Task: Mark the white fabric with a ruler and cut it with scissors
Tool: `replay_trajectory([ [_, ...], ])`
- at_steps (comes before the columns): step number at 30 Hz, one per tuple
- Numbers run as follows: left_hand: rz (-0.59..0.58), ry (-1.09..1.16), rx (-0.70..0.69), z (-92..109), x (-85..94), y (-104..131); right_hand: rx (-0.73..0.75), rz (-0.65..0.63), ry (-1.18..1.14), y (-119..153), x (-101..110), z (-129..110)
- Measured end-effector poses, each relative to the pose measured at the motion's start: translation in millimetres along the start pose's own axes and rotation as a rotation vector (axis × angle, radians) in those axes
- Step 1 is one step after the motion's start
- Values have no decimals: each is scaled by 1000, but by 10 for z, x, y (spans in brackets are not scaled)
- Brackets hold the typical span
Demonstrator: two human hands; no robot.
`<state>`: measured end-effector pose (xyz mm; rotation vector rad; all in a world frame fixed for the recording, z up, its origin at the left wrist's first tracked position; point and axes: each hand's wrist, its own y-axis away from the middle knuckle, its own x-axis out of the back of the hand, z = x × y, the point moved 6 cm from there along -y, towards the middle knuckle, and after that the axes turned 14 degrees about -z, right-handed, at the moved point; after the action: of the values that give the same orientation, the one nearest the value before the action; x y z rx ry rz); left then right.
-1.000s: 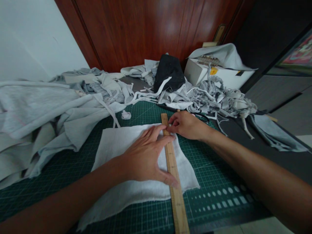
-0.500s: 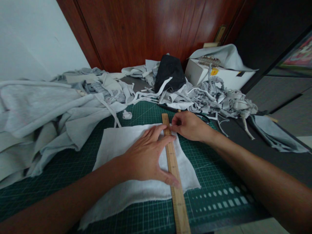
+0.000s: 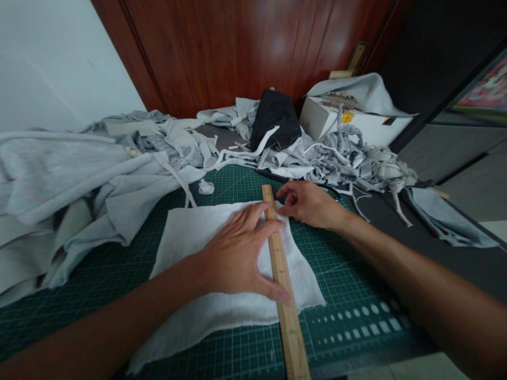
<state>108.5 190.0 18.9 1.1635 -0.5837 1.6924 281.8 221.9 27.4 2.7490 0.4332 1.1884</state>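
Note:
A white cloth piece [image 3: 198, 227] lies flat on the green cutting mat [image 3: 336, 269]. Across its right part runs a wooden ruler [image 3: 280, 256], which reaches past the cloth at both ends. My left hand [image 3: 237, 253] is spread over the cloth, with thumb and fingertips pressing on the ruler; it is open. Just right of the ruler's far part, my right hand [image 3: 309, 203] is near the cloth's top edge. Its index finger and thumb are apart, with nothing visible between them, and the other fingers are curled.
Heaped grey fabric [image 3: 99, 184] covers the left side. Behind the mat are a black cloth [image 3: 276, 119], tangled fabric strips [image 3: 336, 155] and a white box [image 3: 352, 119]. Dark-handled scissors [image 3: 330, 189] lie partly hidden behind my right hand. A small white scrap [image 3: 206, 187] sits on the mat.
My right hand's index finger and thumb have parted from a pinch at the cloth's top edge beside the ruler. My left hand, the ruler and the cloth have stayed in place.

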Motion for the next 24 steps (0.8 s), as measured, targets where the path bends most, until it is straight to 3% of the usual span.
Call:
replay_trajectory([
  [4, 13, -14, -2, -9, -6, -2, 49, -55, -60, -7, -14, 20],
  [16, 16, -30, -9, 5, -2, -7, 139, -115, 253, 63, 50, -15],
  [24, 4, -23, 2, 10, -1, -2, 204, 23, 423, 151, 104, -65],
])
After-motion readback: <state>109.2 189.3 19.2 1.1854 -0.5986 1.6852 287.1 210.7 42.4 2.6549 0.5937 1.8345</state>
